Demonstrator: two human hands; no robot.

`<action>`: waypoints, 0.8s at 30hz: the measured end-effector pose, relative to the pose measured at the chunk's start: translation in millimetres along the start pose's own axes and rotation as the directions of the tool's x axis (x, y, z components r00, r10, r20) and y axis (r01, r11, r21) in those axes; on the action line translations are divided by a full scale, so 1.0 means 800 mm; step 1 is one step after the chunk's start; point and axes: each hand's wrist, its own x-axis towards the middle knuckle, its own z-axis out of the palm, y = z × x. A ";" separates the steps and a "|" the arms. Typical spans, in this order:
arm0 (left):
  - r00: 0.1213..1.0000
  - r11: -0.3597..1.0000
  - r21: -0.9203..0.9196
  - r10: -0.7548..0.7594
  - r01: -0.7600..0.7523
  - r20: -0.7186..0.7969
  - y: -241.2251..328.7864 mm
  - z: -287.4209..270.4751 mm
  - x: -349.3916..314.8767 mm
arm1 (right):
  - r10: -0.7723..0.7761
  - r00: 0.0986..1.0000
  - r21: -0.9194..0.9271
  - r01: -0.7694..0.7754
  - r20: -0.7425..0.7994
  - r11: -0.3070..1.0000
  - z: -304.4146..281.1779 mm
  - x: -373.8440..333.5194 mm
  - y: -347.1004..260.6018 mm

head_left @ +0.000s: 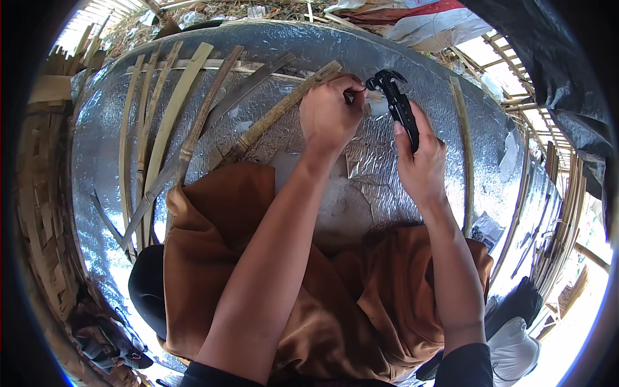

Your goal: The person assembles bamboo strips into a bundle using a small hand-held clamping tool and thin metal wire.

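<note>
right hand (422, 151) clamped round black hammer (403, 115) over foil sheet (396, 187); left hand (332, 115) fingertips together just beside bamboo strip (278, 113), pinched thing unclear; step seems positioning; any blow calls for fingers clear of hammer head

Can see a black hammer tool (402, 111) at far side, with curved claw, slanted toward near right. Just left, can see a small pale piece (374, 96), partly hidden.

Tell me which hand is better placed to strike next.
Right, I'd judge: the right hand grips the hammer, while the left hand, beside its head, shows no hold on it.
</note>
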 end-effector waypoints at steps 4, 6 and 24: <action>0.998 0.998 0.021 -0.059 0.058 0.028 0.000 -0.001 0.001 | 0.030 0.999 0.026 -0.031 0.034 0.999 0.000 0.000 -0.008; 0.998 0.998 0.018 -0.054 0.054 0.023 0.002 0.000 0.001 | 0.038 0.999 0.020 -0.038 0.026 0.999 0.001 -0.001 -0.003; 1.000 1.000 0.024 0.016 -0.016 -0.008 0.002 0.000 0.003 | 0.034 0.999 0.028 -0.035 0.019 0.999 0.003 -0.004 -0.005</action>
